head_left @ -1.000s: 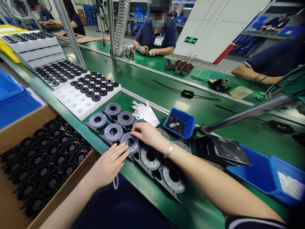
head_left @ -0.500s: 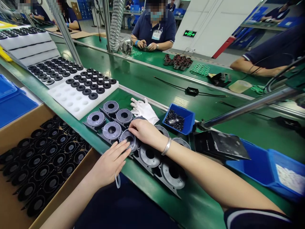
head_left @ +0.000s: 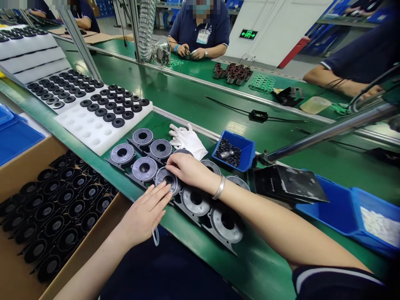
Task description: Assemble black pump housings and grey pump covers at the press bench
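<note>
Head view: grey ring-shaped housing [head_left: 160, 176] mid-frame; left hand [head_left: 145, 218] fingers extended over it, right hand [head_left: 187, 168] curled at its upper edge, grip unclear. Likely hand-adjusting step; next move calls for steady housing.

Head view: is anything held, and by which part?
Cannot tell: the right hand is curled, hiding any grip; the left hand lies open over a grey ring.

Lit green sign [head_left: 248, 34] on white wall [head_left: 275, 21]; green worktable [head_left: 178, 93] below.
</note>
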`<state>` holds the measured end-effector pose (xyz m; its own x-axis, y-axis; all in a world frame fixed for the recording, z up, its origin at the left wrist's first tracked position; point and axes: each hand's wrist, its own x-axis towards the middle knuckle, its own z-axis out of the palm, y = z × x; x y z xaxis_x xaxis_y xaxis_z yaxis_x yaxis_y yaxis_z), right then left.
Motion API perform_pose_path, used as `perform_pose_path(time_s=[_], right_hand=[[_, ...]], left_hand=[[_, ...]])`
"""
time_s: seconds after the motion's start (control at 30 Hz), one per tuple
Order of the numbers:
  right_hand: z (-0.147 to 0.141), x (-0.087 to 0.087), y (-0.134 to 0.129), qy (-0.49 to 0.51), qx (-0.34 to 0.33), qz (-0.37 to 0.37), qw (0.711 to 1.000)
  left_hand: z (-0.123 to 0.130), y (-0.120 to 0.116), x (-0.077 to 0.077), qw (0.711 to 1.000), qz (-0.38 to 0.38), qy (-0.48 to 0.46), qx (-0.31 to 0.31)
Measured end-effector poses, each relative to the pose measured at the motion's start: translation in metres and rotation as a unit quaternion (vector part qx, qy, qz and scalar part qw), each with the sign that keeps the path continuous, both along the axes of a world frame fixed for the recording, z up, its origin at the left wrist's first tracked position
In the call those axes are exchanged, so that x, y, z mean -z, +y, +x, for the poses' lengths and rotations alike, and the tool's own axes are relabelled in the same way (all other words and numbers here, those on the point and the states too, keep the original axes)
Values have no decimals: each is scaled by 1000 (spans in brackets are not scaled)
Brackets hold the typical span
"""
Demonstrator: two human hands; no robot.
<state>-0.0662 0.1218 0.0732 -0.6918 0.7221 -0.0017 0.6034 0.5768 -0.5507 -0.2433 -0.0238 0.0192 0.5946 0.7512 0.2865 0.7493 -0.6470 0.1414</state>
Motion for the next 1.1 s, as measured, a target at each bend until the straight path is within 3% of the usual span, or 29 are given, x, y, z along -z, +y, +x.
perform_pose_path(time_s=[0.2,0.5,0.67,0.87,1.0,1.03,1.1], right_hand=[[-4,-2,4,-58,-9,29,998],[7,-6,6,-115,-21,56,992],[19,-7,-9,-122,12,60,991],[25,-4,-19,-131,52,94,986],[28,-17,-26,-74,110,144,981],[29,-22,-31,-35,110,121,986],[31,-33,-47,55,67,-8,996]], left_hand=[[0,-1,2,1000,-17,-18,-10],[11,-2,-7,998,-23,-1,-54],[24,-6,-3,995,1,8,-96],[27,-9,6,995,32,-13,-96],[24,-7,1,992,34,-67,-106],[23,-5,-4,988,37,-92,-114],[22,-1,-15,977,36,-153,-141]])
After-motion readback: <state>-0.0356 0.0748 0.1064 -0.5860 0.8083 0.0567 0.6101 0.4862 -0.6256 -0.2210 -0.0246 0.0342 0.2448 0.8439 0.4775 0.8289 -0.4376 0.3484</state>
